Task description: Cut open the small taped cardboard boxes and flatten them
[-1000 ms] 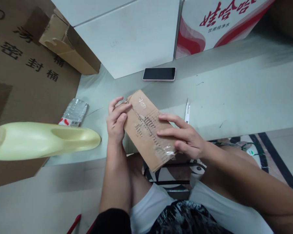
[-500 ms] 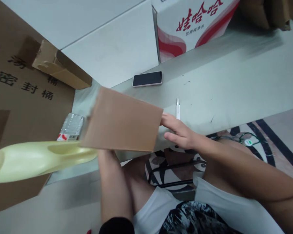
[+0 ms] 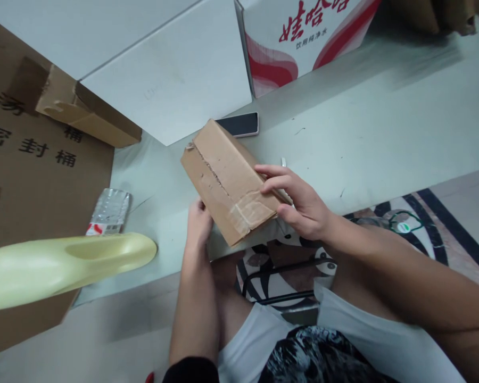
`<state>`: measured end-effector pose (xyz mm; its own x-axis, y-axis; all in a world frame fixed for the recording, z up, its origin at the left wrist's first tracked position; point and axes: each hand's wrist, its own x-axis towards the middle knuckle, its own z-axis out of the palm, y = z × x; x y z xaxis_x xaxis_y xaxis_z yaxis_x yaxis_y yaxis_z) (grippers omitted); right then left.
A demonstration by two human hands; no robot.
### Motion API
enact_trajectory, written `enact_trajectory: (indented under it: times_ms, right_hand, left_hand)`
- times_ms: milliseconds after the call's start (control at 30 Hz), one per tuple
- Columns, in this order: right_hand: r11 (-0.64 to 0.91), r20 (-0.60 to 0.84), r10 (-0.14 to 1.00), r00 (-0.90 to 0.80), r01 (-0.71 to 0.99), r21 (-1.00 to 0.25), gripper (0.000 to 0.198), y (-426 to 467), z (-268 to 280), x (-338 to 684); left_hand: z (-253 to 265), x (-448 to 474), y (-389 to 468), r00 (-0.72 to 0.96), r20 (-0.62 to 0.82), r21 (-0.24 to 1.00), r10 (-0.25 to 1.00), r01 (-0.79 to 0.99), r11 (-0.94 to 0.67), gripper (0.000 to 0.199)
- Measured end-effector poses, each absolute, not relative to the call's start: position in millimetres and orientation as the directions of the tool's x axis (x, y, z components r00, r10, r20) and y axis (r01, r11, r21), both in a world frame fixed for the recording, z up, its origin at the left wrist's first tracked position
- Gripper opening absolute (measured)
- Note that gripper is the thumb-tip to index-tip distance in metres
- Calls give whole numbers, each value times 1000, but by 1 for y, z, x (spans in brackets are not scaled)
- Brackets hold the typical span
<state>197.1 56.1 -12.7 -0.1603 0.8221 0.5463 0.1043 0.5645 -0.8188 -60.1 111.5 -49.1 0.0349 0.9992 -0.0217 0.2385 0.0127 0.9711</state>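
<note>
Cardboard box (image 3: 219, 183), small, brown, rectangular and ragged along a seam, is being held up at a tilt by both hands over the near part of a pale grey-green table (image 3: 363, 143). Glossy clear tape (image 3: 247, 213) is covering the seam's near end. The left hand (image 3: 199, 221) is grasping the left side; its fingers are mostly hiding behind the cardboard, so their exact placement I cannot tell. The right hand (image 3: 303, 205) is gripping the right side, fingers spreading over the edge and thumb resting by the near corner. Beyond, a flat black-screened phone (image 3: 243, 125) with a pale rim is lying partly hidden by the box. A slim white object (image 3: 283, 162) is poking out past the right hand. At left, a smooth, rounded, pale-yellow object (image 3: 72, 266) is extending into view near a clear ridged plastic container (image 3: 110, 207) with a red-and-white label. Farther back, a plain white box (image 3: 175, 80) is standing beside a white carton with red lettering (image 3: 307, 48).
</note>
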Motion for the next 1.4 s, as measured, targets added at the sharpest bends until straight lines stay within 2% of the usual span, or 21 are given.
enact_trajectory:
  times_ms: [100, 167, 200, 267, 367, 433, 533, 600, 700, 800, 867, 967, 1067, 1167, 1267, 1333, 1400]
  right_hand:
    - [543, 525, 835, -162, 93, -835, 29, 55, -11, 196]
    - [520, 501, 848, -170, 91, -849, 31, 54, -10, 198]
    - [504, 486, 858, -168, 90, -859, 34, 54, -11, 200]
    - [435, 423, 899, -112, 135, -890, 39, 55, -13, 207]
    - [177, 203, 979, 19, 414, -893, 42, 61, -18, 221]
    - [-20, -7, 1000, 23, 651, -759, 42, 65, -22, 227]
    - [-108, -245, 969, -18, 867, -487, 46, 70, -23, 229]
    - [-106, -295, 955, -7, 925, -365, 44, 71, -21, 226]
    - [-119, -310, 950, 32, 956, -268, 37, 70, -14, 224]
    - [-137, -309, 949, 60, 962, -235, 26, 68, -11, 226]
    - [-139, -276, 959, 64, 955, -263, 25, 67, -12, 231]
    - [-172, -146, 981, 126, 911, -374, 34, 66, -13, 243]
    - [-177, 1, 977, 212, 820, -544, 44, 61, -9, 253]
    - [-45, 189, 945, 265, 682, -730, 46, 51, 2, 256]
    - [139, 415, 838, 354, 596, -791, 28, 38, 14, 251]
    - [214, 475, 789, 389, 552, -806, 23, 32, 19, 245]
    - [233, 450, 806, 384, 493, -838, 26, 28, 21, 241]
  left_hand:
    - [-46, -51, 115, -132, 363, 922, 922, 190, -336, 59]
    - [-45, -47, 115, -27, 551, 812, 834, 247, -528, 67]
    - [-45, -46, 114, 56, 590, 761, 805, 294, -578, 67]
    - [-45, -44, 112, 184, 604, 688, 775, 371, -624, 63]
    - [-47, -44, 110, 200, 634, 644, 747, 397, -653, 53]
    - [-48, -43, 110, 176, 657, 642, 733, 378, -667, 47]
    - [-48, -39, 110, 162, 660, 649, 733, 367, -666, 45]
    - [-48, -35, 111, 167, 649, 648, 743, 390, -654, 48]
    - [-47, -30, 114, 170, 652, 639, 739, 402, -656, 52]
    - [-47, -25, 115, 183, 666, 634, 723, 372, -678, 49]
    - [-48, -22, 114, 185, 668, 636, 721, 361, -682, 48]
    - [-49, -20, 113, 177, 678, 637, 714, 345, -690, 48]
    - [-50, -19, 113, 180, 675, 639, 715, 343, -689, 49]
    - [-53, -17, 116, 192, 668, 638, 719, 351, -685, 48]
    - [-61, -13, 117, 216, 680, 626, 700, 326, -709, 56]
    - [-68, -9, 115, 246, 695, 602, 676, 314, -734, 66]
    - [-74, -3, 109, 268, 699, 571, 664, 350, -742, 74]
